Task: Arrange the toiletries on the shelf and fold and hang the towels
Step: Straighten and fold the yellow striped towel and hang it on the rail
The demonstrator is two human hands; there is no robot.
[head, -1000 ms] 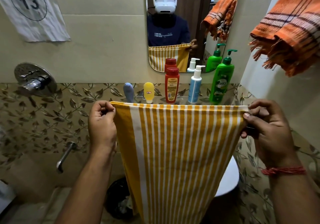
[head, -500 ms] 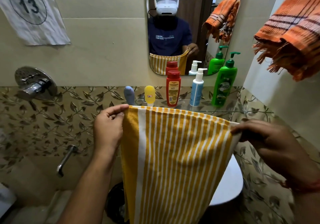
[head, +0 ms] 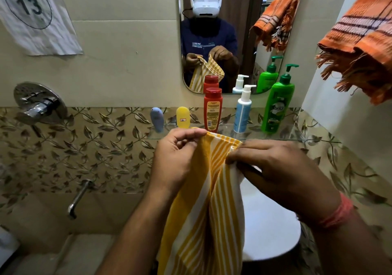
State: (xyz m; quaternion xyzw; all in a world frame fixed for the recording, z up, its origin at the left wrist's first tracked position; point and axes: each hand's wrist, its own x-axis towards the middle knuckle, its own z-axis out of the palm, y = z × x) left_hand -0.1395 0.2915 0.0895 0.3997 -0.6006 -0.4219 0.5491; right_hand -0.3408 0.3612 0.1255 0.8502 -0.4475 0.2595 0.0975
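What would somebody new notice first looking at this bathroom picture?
Front and centre, the yellow striped towel hangs between the left hand and right hand, which pinch its top corners close together. Behind it, bottles line the glass shelf, the green pump bottle tallest. An orange towel hangs upper right.

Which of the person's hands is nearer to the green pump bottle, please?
Right. The right hand is below the green pump bottle, slightly left; the left hand lies farther left.
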